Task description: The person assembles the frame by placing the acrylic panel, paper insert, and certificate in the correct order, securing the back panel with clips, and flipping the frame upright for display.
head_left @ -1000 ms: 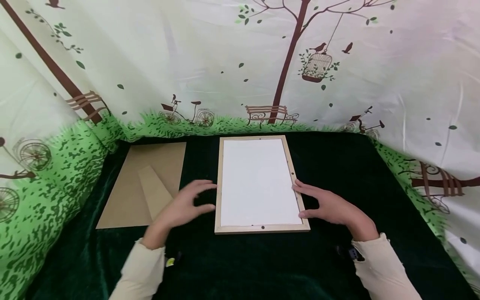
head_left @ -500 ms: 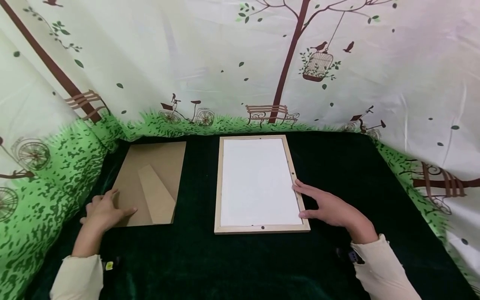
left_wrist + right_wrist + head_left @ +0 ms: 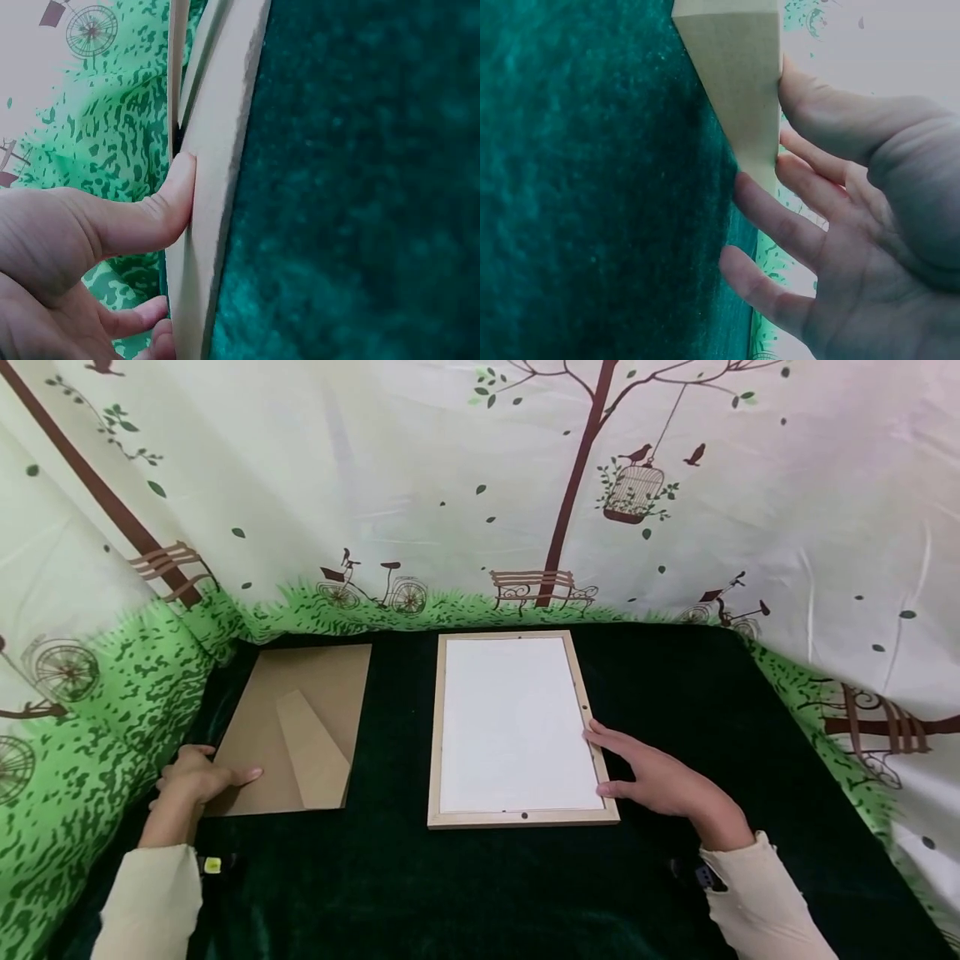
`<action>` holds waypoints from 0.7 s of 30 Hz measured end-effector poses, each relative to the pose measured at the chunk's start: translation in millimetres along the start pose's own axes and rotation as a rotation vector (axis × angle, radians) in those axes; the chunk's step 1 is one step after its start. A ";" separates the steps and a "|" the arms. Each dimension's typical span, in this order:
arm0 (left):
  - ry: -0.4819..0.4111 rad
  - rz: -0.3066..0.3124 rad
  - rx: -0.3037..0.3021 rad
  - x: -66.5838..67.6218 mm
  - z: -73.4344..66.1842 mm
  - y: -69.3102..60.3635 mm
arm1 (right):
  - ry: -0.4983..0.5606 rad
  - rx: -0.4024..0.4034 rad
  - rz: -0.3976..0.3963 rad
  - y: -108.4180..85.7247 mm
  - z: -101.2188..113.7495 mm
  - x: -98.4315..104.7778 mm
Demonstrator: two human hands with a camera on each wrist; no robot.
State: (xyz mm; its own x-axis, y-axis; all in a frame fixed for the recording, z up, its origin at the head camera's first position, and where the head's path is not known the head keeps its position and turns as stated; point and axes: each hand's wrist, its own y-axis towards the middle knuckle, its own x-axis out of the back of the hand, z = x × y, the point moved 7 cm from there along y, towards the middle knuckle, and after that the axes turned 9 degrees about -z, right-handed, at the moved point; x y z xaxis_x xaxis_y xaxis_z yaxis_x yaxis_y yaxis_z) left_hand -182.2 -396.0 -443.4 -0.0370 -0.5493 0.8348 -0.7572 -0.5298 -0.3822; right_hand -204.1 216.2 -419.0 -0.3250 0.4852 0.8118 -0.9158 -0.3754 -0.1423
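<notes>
A brown picture frame backing board (image 3: 255,718) with a fold-out easel stand (image 3: 315,752) lies at the left of the head view. My left hand (image 3: 191,781) is at its near left edge, thumb on the upper face and fingers at the side; the left wrist view shows the thumb (image 3: 150,221) pressed on the board (image 3: 202,187). A light wooden picture frame (image 3: 523,817) lies in the middle, a white sheet (image 3: 517,727) inside it. My right hand (image 3: 667,777) touches the frame's right side with fairly straight fingers, also seen against the wooden side (image 3: 742,67) in the right wrist view.
Dark green velvet cloth (image 3: 480,893) covers the table. A white curtain (image 3: 375,468) printed with trees, benches and bicycles hangs behind and at both sides. Small dark magnets or dots (image 3: 524,816) sit on the frame's border.
My left hand has moved left from beside the frame to the backing board's left edge, where its fingers shifted slightly in the last half second. The right hand stays at the frame.
</notes>
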 end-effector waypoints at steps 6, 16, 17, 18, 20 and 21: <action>0.018 0.037 0.027 -0.4 3.9 0.7 | -0.003 0.002 -0.006 -0.8 1.1 0.4; 0.026 0.084 0.020 -1.7 2.9 1.2 | 0.006 0.004 -0.009 -2.2 1.6 1.7; 0.014 0.080 0.030 -1.9 3.3 1.3 | 0.008 0.006 -0.009 -2.2 1.7 1.7; -0.001 0.076 0.042 -2.1 3.8 1.3 | 0.009 0.007 -0.011 -2.1 1.7 1.8; -0.025 0.066 0.056 -2.4 4.8 1.8 | 0.007 0.008 -0.012 -2.1 1.6 1.3; -0.043 0.066 0.066 -2.5 5.5 1.8 | 0.008 0.008 -0.011 -2.1 1.6 0.9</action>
State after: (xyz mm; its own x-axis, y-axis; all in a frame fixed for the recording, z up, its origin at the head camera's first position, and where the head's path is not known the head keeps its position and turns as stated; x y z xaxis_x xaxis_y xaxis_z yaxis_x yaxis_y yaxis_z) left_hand -179.9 -399.1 -448.4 -0.0560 -0.6106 0.7899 -0.7096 -0.5322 -0.4618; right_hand -202.0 216.2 -417.1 -0.3174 0.4957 0.8084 -0.9172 -0.3769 -0.1290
